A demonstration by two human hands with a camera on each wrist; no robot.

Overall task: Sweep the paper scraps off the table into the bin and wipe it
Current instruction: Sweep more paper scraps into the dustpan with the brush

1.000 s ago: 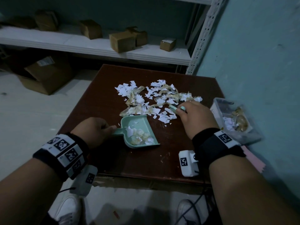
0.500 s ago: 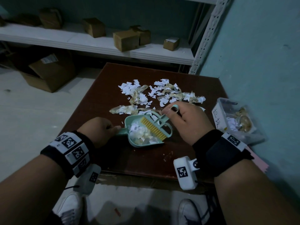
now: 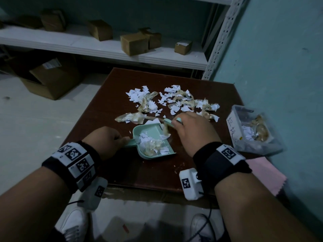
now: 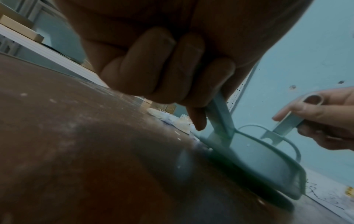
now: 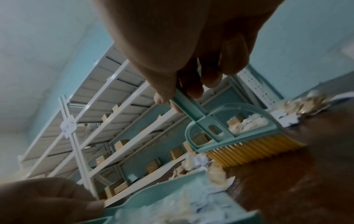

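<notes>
White and tan paper scraps (image 3: 174, 102) lie scattered across the far half of the brown table (image 3: 108, 102). A mint dustpan (image 3: 152, 137) rests on the table with scraps heaped inside. My left hand (image 3: 106, 140) grips its handle (image 4: 220, 115) from the left. My right hand (image 3: 194, 131) holds a mint brush (image 5: 239, 133) by its handle. The brush's yellow bristles (image 5: 254, 150) touch the table at the pan's far right edge, against some scraps. A clear plastic bin (image 3: 262, 147) holding scraps sits at the table's right side.
A pink cloth (image 3: 267, 172) hangs at the table's near right corner, below the bin. The teal wall (image 3: 279, 67) runs close along the right. White shelving (image 3: 104, 48) with cardboard boxes stands behind the table. A larger carton (image 3: 52, 81) sits on the floor at left.
The brush swept scraps from the right into the dustpan, lay across the pan half a second ago, and is now back at the pan's far edge. The pan holds more scraps.
</notes>
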